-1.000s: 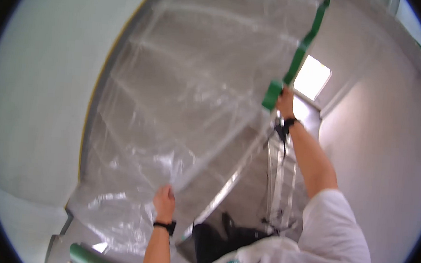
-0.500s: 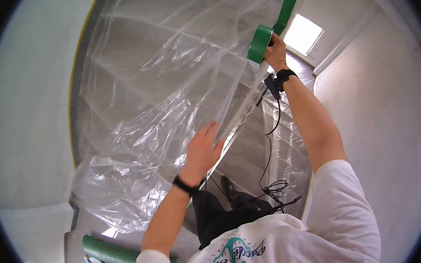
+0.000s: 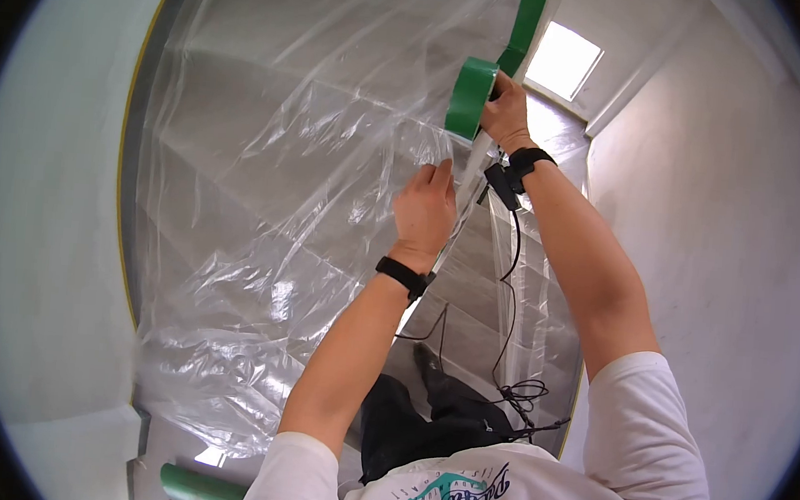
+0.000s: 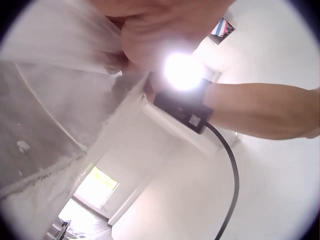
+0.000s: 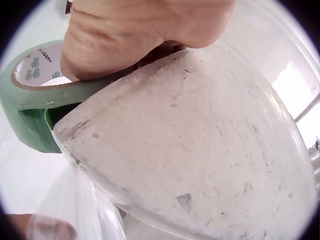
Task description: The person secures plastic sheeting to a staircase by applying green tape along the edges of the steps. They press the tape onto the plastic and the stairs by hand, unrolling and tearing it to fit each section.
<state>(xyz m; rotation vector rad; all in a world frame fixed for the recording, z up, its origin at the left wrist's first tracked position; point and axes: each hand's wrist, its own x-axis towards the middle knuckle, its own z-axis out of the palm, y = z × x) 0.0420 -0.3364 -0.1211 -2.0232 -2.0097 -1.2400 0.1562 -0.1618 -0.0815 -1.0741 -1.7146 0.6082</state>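
Right hand (image 3: 508, 113) is raised overhead with its fingers wrapped through and around the green tape roll (image 3: 469, 98), a firm grip. The right wrist view shows the same: the palm (image 5: 145, 35) clamps the roll (image 5: 35, 100) against a rough grey concrete edge (image 5: 190, 150). A strip of green tape (image 3: 528, 16) runs from the roll up along that edge, on the border of the clear plastic sheet (image 3: 286, 147). The sheet hangs slack and wrinkled over the stairs to the left. Left hand (image 3: 425, 210) is just below the roll, back toward the head camera, fingers bent up against the sheet's edge and touching it. I cannot tell whether it pinches the film or only presses it; the left wrist view is blown out by glare and shows just a blurred palm (image 4: 160, 30). There is a black band (image 3: 403, 276) on the left wrist and a black wrist camera (image 3: 517, 170) on the right, with its cable (image 3: 513, 287) hanging down toward the white T-shirt (image 3: 494, 492). A second green roll (image 3: 203, 490) lies at bottom left, well apart from both hands. A bright window (image 3: 565, 61) sits just right of the tape strip.
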